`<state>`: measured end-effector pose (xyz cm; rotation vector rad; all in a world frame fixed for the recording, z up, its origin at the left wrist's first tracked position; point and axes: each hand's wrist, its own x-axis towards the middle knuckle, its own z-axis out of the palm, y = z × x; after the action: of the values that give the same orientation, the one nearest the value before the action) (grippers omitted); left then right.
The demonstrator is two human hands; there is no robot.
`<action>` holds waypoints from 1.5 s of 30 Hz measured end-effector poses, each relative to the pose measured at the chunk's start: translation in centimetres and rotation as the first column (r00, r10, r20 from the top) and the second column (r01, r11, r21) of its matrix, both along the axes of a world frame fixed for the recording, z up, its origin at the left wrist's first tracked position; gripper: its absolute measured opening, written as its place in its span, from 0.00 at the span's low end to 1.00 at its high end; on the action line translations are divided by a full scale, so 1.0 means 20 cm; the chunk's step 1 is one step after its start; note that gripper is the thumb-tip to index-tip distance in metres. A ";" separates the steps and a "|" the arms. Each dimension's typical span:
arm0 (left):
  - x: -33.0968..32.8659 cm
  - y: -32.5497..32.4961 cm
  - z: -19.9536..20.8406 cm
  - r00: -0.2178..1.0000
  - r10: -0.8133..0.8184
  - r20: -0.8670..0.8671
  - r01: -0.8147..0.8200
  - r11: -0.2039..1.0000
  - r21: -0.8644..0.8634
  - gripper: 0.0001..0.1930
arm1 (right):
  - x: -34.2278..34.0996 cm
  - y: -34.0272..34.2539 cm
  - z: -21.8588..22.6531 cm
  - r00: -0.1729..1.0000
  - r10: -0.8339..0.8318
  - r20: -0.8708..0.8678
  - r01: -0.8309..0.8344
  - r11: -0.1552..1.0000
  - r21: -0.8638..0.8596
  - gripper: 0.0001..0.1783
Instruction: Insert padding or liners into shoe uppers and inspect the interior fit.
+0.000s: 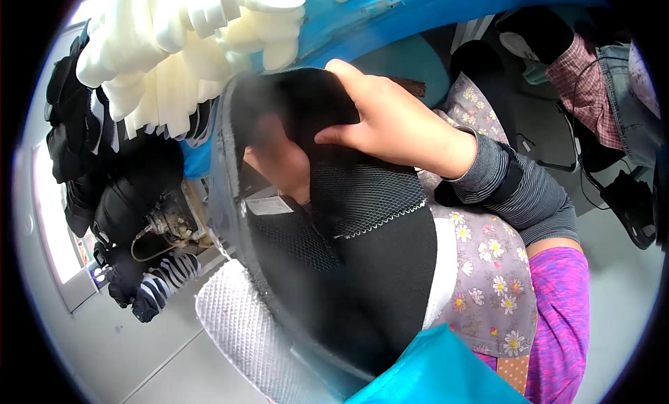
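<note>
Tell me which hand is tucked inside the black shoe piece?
The left hand: it sits inside the black shoe upper, partly hidden by fabric. The right hand grips the outside from above, wearing a grey striped sleeve.

pale grey floor, bright window

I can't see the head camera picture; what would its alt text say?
A person's right hand grips the top of a black mesh shoe upper, while the left hand reaches inside it. White foam pieces are piled above on the left, and a flowered apron lies below the right arm.
</note>
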<state>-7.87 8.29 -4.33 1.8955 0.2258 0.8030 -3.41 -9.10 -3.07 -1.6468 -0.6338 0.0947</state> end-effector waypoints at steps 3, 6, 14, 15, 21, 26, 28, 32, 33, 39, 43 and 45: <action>-0.01 -0.02 -0.02 0.991 0.130 -0.042 -0.134 0.983 -0.125 0.27 | 0.01 0.03 -0.02 0.999 -0.024 -0.020 0.026 0.997 0.074 0.29; -0.02 0.01 -0.04 0.996 0.067 -0.052 -0.071 0.994 -0.078 0.28 | 0.00 0.04 -0.05 0.999 -0.046 -0.019 0.048 0.994 0.096 0.27; -0.01 0.01 0.02 0.999 -0.037 -0.008 0.032 0.948 -0.318 0.31 | 0.03 0.05 -0.03 0.991 0.000 -0.136 -0.004 1.000 -0.030 0.27; -0.02 0.01 0.04 0.998 -0.012 -0.058 -0.008 0.948 -0.319 0.31 | 0.04 0.04 -0.05 0.991 0.048 -0.125 -0.056 0.996 -0.065 0.26; -0.05 0.12 -0.03 0.997 0.003 -0.078 -0.025 0.957 -0.290 0.31 | 0.01 -0.02 0.00 0.949 0.282 -0.140 -0.298 0.948 -0.111 0.17; 0.03 0.03 0.05 0.948 -0.235 -0.214 0.089 0.843 -0.531 0.29 | 0.08 0.04 -0.23 0.910 0.257 -0.325 -0.251 0.966 0.063 0.26; -0.01 0.01 0.14 0.969 -0.239 -0.058 0.233 0.967 -0.103 0.26 | 0.14 0.03 -0.12 0.916 0.189 -0.354 -0.221 0.974 -0.051 0.30; 0.00 0.01 0.15 0.890 -0.451 0.068 0.378 0.812 0.445 0.25 | 0.21 -0.06 -0.21 0.917 0.167 -0.362 0.056 0.845 0.532 0.33; -0.07 0.05 0.04 0.770 -0.618 0.160 0.633 0.707 -0.315 0.32 | 0.22 -0.07 -0.18 0.932 0.189 -0.309 0.058 0.764 0.642 0.33; -0.02 -0.13 0.02 0.686 -0.712 0.153 0.713 0.616 -0.335 0.75 | 0.25 -0.18 -0.03 0.996 0.086 -0.035 -0.014 0.511 0.859 0.33; -0.02 -0.12 0.03 0.731 -0.674 0.109 0.682 0.723 -0.106 0.74 | 0.12 -0.10 -0.18 0.969 0.233 -0.078 -0.123 0.735 0.667 0.34; -0.04 -0.13 0.04 0.753 -0.648 0.112 0.654 0.756 -0.019 0.69 | 0.06 -0.08 -0.26 0.950 0.300 -0.091 -0.223 0.851 0.475 0.34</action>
<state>-8.66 5.60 -3.44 1.6970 -0.4637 0.3924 -2.20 -10.68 -8.18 -1.0731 -0.6925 0.2563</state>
